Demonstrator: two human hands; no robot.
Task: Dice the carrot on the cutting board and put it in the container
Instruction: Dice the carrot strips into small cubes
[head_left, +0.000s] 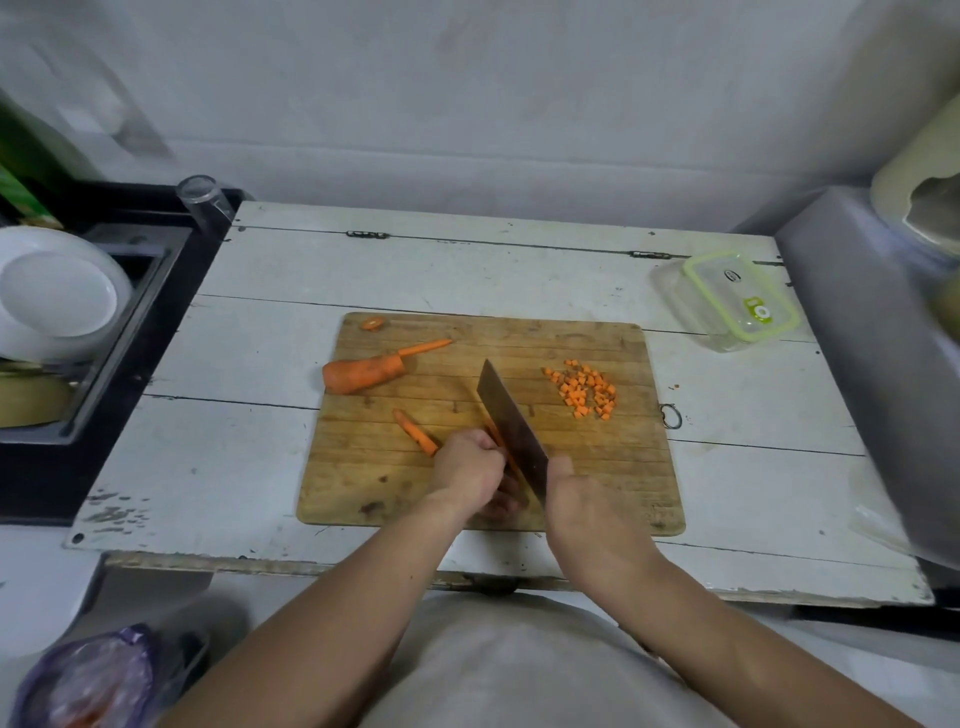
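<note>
Cutting on the wooden cutting board (571, 467) in the middle of the white plank surface (260, 322): right hand (587, 509) wrapped closed around the handle of a cleaver (511, 426), handle itself hidden in the fist, blade angled up and away toward the board's centre. Left hand (467, 467) sits just left of the blade, fingers (488, 441) curled down on thin carrot strips (501, 447) pressed against the blade's side; how much carrot is under the hand cannot be told. A short carrot stick (415, 431) lies just left of the left hand, one end touching or hidden by it. Big uncut carrot chunk (363, 373) lies at the board's far left, with a thin tapered carrot sliver (426, 346) just beside its right end, and a small round carrot end slice (373, 323) at the far-left corner. Pile of diced carrot cubes (584, 388) on the right half of the board, well apart from the blade. Clear plastic container (691, 306) with a green-rimmed lid (740, 296) resting on it sits on the surface off the board's far-right corner, no carrot visible inside. White bowls (57, 296) in a dark sink (135, 332) to the left, clear glass (200, 200) at the sink's back corner. Purple plastic bag (88, 680) at lower left.
</note>
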